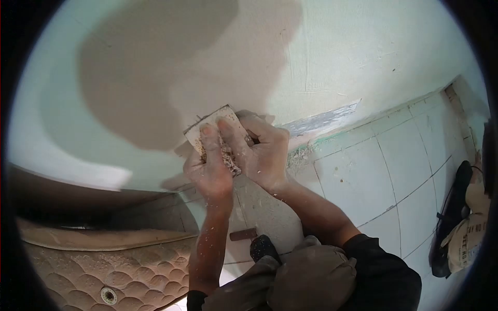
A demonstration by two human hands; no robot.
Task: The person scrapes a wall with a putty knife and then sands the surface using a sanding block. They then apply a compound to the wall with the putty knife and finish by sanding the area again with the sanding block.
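Note:
Both hands are dusty and closed around a flat, pale, square-edged piece (202, 132) with brown crumbly bits along its lower side. My left hand (210, 173) grips it from below, thumb laid over its face. From the right, my right hand (265, 150) pinches it, the thumb also pressed on the face and the fingers curled behind. What the piece is made of I cannot tell. Behind it rises a pale green wall (358, 57), where the shadow of my head and arms falls. White specks dot my forearms.
A grey scraped strip (321, 119) runs low along the wall. White floor tiles (363, 176) spread to the right. By my dark shoe (263, 249) lies a brown-handled tool (243, 235). A quilted mattress (104, 269) fills the lower left; a printed sack (469, 241) sits far right.

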